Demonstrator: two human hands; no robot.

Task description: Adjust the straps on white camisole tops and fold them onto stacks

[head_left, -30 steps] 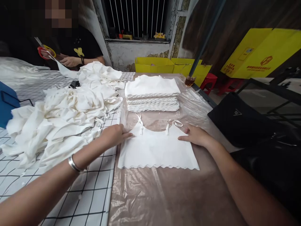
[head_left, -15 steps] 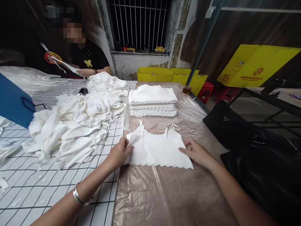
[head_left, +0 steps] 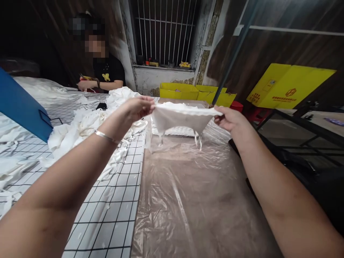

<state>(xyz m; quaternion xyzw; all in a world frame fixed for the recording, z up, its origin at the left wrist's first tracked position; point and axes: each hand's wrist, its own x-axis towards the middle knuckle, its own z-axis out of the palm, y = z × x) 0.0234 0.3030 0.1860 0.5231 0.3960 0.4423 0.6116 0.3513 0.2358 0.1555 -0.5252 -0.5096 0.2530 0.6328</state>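
Note:
A white camisole (head_left: 182, 116) is stretched out in the air by its scalloped hem, its straps dangling downward. My left hand (head_left: 141, 108) pinches one corner of the hem, fingers closed. At the opposite corner my right hand (head_left: 227, 118) grips the hem between thumb and fingers. Behind and just under the camisole lies a stack of folded white camisoles (head_left: 176, 131), partly hidden by it. The stack rests on clear plastic sheeting (head_left: 172, 186) spread over the brown table surface.
A heap of white garments (head_left: 83, 122) covers the grid-patterned cloth (head_left: 120, 200) at left, beside a blue panel (head_left: 24, 104). Across the table sits a person (head_left: 109, 75). Yellow boxes (head_left: 177, 91) stand behind; a black bag (head_left: 295, 161) lies at right.
The camisole has been lifted off the plastic and turned hem-up, carried forward to the stack. Both my hands moved forward with it. The person opposite has lowered their hands.

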